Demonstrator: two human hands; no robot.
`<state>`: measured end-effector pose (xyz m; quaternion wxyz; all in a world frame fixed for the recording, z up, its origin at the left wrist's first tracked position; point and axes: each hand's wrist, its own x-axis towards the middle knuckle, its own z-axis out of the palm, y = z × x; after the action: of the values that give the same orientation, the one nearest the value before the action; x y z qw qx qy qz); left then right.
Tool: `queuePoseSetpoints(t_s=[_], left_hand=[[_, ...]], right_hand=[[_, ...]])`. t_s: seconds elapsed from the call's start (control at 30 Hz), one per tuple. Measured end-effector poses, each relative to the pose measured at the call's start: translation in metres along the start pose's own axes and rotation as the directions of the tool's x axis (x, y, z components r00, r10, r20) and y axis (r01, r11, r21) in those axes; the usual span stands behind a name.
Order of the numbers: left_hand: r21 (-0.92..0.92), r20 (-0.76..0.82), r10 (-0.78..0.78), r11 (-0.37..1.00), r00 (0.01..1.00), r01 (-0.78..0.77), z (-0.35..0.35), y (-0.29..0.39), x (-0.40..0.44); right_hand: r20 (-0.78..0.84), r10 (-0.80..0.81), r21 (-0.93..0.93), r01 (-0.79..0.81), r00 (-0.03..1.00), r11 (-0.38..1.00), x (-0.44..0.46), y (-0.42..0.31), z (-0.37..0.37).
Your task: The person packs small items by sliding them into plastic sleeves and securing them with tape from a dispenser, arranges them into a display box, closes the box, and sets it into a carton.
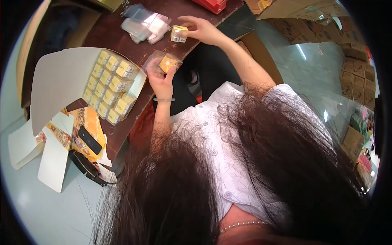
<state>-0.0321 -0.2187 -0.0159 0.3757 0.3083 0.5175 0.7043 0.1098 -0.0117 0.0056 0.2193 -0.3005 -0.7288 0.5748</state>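
My left hand (160, 81) is closed around a small orange box (168, 63) with a white starburst print. A clear plastic bag (152, 57) lies against its fingers and the box; whether the box is inside the bag I cannot tell. Farther forward, my right hand (200, 31) grips a small yellow and white box (179, 34) between thumb and fingers, at the table's edge. Just left of that box lies a loose pile of clear plastic bags (146, 24).
An open white carton (61, 81) holds rows of small yellow boxes (107, 83) on the dark red table (126, 132). A black phone (90, 139) lies on yellow printed packaging beside a black strap (87, 167). A red object (210, 5) sits at the far edge; cardboard boxes (355, 77) are stacked right.
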Motion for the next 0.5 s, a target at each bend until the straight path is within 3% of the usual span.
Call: queuePoseSetpoints(t_s=[0.1, 0.17, 0.2, 0.23, 0.27, 0.3, 0.37, 0.4, 0.43, 0.47, 0.5], left_hand=[[0.084, 0.039, 0.044, 0.995, 0.998, -0.048, -0.001, -0.003, 0.016], [0.12, 0.043, 0.057, 0.991, 0.997, -0.062, -0.001, -0.005, 0.024], [0.119, 0.043, 0.057, 0.991, 0.997, -0.061, -0.003, -0.005, 0.026], [0.125, 0.04, 0.052, 0.991, 0.998, -0.057, -0.005, -0.006, 0.028], [0.131, 0.037, 0.046, 0.99, 0.998, -0.051, -0.007, -0.007, 0.028], [0.132, 0.038, 0.041, 0.99, 0.998, -0.046, -0.009, -0.009, 0.027], [0.141, 0.047, 0.074, 0.987, 0.996, -0.08, -0.013, -0.012, 0.027], [0.142, 0.045, 0.073, 0.987, 0.996, -0.079, -0.013, -0.012, 0.028], [0.152, 0.036, 0.065, 0.986, 0.997, -0.07, -0.012, -0.013, 0.03], [0.161, 0.026, 0.058, 0.985, 0.998, -0.061, -0.012, -0.014, 0.031], [0.16, 0.022, 0.056, 0.985, 0.998, -0.058, -0.011, -0.014, 0.033]], right_hand=[[0.112, -0.075, -0.003, 0.076, 0.991, 0.997, -0.004, 0.002, -0.01], [0.189, -0.042, 0.08, 0.027, 0.981, 0.996, -0.011, -0.002, -0.016], [0.276, 0.034, 0.344, -0.132, 0.961, 0.93, -0.016, -0.015, -0.02], [0.378, 0.079, 0.562, -0.297, 0.922, 0.772, -0.019, -0.022, -0.023], [0.369, 0.099, 0.45, -0.271, 0.924, 0.851, -0.017, -0.018, -0.025], [0.368, 0.103, 0.452, -0.274, 0.924, 0.849, -0.017, -0.016, -0.025], [0.27, 0.035, 0.062, -0.053, 0.962, 0.997, -0.014, -0.011, -0.025], [0.241, 0.064, -0.106, -0.039, 0.968, 0.994, -0.016, -0.019, -0.024], [0.243, 0.066, -0.105, -0.041, 0.968, 0.994, -0.016, -0.014, -0.02], [0.162, -0.122, -0.323, 0.17, 0.979, 0.931, -0.016, -0.008, -0.016], [0.125, -0.32, -0.533, 0.336, 0.939, 0.777, -0.015, -0.008, -0.012]])
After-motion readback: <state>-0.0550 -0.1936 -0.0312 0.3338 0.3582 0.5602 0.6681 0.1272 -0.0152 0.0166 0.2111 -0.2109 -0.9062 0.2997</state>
